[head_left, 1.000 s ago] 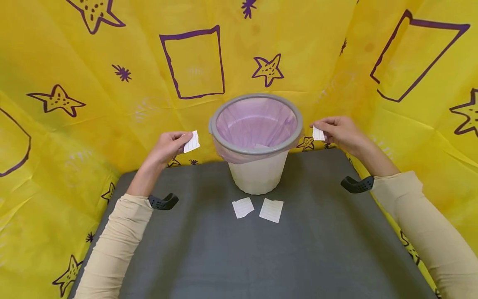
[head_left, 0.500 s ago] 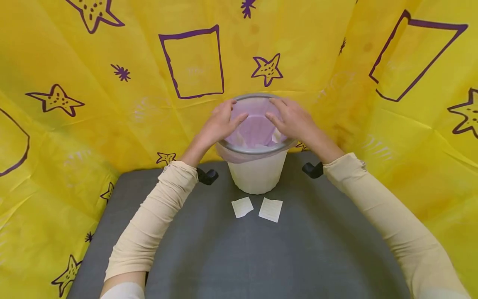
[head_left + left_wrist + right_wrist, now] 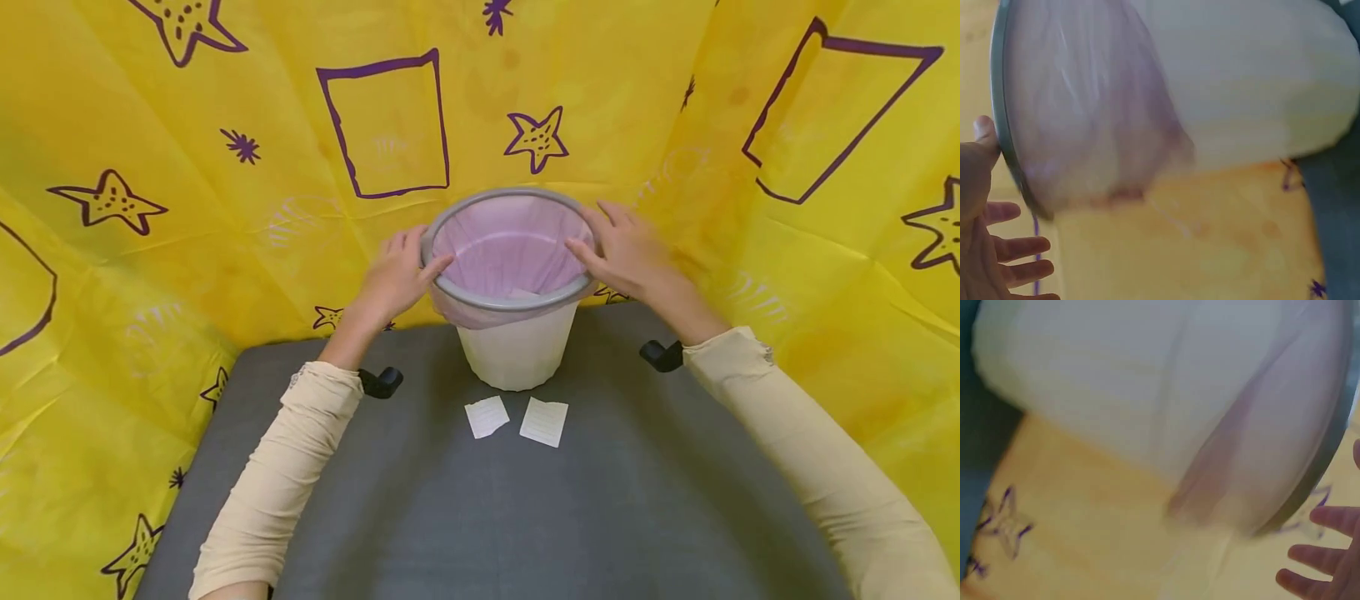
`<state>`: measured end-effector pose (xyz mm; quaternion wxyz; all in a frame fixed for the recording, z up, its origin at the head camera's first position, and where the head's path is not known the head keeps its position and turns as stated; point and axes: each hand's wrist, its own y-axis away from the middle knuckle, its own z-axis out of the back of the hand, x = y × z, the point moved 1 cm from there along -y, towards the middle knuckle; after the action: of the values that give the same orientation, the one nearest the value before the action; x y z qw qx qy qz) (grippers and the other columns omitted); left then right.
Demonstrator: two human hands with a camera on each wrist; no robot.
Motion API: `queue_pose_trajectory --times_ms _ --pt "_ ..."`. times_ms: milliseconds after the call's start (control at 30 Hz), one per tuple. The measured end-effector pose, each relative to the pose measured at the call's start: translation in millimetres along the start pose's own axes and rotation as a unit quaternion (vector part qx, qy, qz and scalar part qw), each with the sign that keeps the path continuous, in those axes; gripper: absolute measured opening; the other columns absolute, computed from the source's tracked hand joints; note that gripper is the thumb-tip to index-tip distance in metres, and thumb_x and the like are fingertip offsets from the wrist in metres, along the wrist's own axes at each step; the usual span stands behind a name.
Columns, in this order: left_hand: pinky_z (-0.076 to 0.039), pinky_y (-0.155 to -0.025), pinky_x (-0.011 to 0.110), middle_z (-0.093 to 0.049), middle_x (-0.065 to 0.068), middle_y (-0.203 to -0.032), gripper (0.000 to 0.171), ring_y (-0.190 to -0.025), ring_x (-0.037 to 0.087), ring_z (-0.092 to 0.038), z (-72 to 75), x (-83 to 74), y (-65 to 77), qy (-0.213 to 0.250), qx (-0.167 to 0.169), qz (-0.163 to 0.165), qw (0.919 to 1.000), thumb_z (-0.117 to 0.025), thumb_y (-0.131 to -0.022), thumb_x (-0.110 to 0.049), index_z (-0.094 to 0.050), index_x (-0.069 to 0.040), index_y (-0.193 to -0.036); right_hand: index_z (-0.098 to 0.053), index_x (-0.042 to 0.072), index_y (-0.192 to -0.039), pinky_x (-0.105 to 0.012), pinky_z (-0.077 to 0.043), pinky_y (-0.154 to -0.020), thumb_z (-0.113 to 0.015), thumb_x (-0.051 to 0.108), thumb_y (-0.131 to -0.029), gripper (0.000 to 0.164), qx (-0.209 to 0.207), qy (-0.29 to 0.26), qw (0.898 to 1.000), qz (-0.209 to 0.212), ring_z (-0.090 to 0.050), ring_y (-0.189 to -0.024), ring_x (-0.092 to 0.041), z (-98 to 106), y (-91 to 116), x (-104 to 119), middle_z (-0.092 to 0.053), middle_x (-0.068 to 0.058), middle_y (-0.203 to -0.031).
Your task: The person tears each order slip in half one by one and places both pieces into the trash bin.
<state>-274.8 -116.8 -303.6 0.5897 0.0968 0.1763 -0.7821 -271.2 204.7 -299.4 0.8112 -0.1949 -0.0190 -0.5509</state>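
Observation:
A white waste bin (image 3: 517, 354) with a grey rim and a pinkish liner bag (image 3: 510, 242) stands at the back of the dark table. My left hand (image 3: 393, 275) is at the left of the rim, fingers spread, thumb over the edge; the left wrist view has the thumb right at the rim. On the opposite side, my right hand (image 3: 630, 250) has its fingers extended by the rim, slightly blurred. Neither hand holds anything. A pale scrap of paper (image 3: 521, 293) shows low inside the bin. Two lined paper pieces (image 3: 487, 417) lie in front of it.
A yellow cloth (image 3: 285, 150) with purple stars and outlines hangs behind and at both sides. The grey-covered table (image 3: 495, 517) extends toward the person. A dark wrist mount (image 3: 382, 382) sticks out below each sleeve.
Both hands, each pinching a paper piece beside the bin, came in over its opening and let go. Now they have drawn apart to the rim's two sides. The table papers stayed put.

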Motion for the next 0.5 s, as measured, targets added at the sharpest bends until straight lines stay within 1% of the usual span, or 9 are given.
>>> queue_pose_trajectory --times_ms 100,200,267,367,433,500 --pt "-0.028 -0.114 0.058 -0.031 0.024 -0.153 0.081 -0.142 0.041 -0.027 7.0 22.8 6.9 0.015 0.005 0.023 0.9996 -0.044 -0.096 -0.060 -0.022 -0.006 -0.152 -0.034 0.008 -0.150 -0.061 -0.020 -0.116 -0.034 0.056 -0.098 0.071 0.010 0.003 1.000 -0.024 -0.028 -0.142 -0.046 4.5 7.2 -18.4 -0.030 -0.026 -0.154" --pt "-0.024 -0.116 0.059 -0.026 0.024 -0.156 0.085 -0.144 0.042 -0.024 13.9 37.0 12.2 0.037 0.011 0.030 0.9988 -0.039 -0.095 -0.063 -0.019 -0.005 -0.153 -0.033 0.007 -0.150 -0.062 -0.020 -0.115 -0.032 0.058 -0.098 0.073 0.010 -0.002 0.999 -0.034 -0.028 -0.142 -0.047 7.8 13.2 -28.1 -0.029 -0.026 -0.155" --pt "-0.021 -0.117 0.059 -0.023 0.023 -0.158 0.085 -0.146 0.042 -0.021 17.8 46.6 19.1 0.054 0.013 0.038 0.9977 -0.037 -0.095 -0.064 -0.018 -0.005 -0.154 -0.033 0.008 -0.150 -0.063 -0.021 -0.114 -0.032 0.058 -0.098 0.072 0.001 -0.010 0.999 -0.040 -0.029 -0.141 -0.047 10.0 20.0 -33.7 -0.030 -0.026 -0.154" --pt "-0.019 -0.117 0.059 -0.020 0.023 -0.159 0.084 -0.146 0.043 -0.020 22.0 66.4 36.3 0.071 0.021 0.065 0.9951 -0.036 -0.097 -0.061 -0.017 -0.003 -0.154 -0.033 0.006 -0.150 -0.065 -0.021 -0.112 -0.033 0.056 -0.099 0.071 -0.005 -0.030 0.998 -0.056 -0.029 -0.140 -0.048 13.7 35.0 -45.4 -0.031 -0.027 -0.154" --pt "-0.019 -0.116 0.060 -0.019 0.025 -0.159 0.084 -0.146 0.044 -0.019 22.4 82.0 48.5 0.076 0.033 0.086 0.9928 -0.034 -0.097 -0.061 -0.015 -0.002 -0.154 -0.032 0.005 -0.150 -0.066 -0.020 -0.112 -0.033 0.056 -0.099 0.072 -0.003 -0.040 0.997 -0.071 -0.028 -0.140 -0.049 15.9 45.4 -54.9 -0.030 -0.027 -0.154" --pt "-0.020 -0.115 0.062 -0.019 0.027 -0.158 0.085 -0.145 0.046 -0.019 21.3 95.5 57.7 0.078 0.044 0.100 0.9910 -0.033 -0.098 -0.061 -0.014 0.000 -0.153 -0.031 0.003 -0.150 -0.067 -0.019 -0.112 -0.033 0.056 -0.099 0.074 0.005 -0.048 0.995 -0.084 -0.027 -0.140 -0.050 17.7 52.9 -63.5 -0.028 -0.028 -0.154"
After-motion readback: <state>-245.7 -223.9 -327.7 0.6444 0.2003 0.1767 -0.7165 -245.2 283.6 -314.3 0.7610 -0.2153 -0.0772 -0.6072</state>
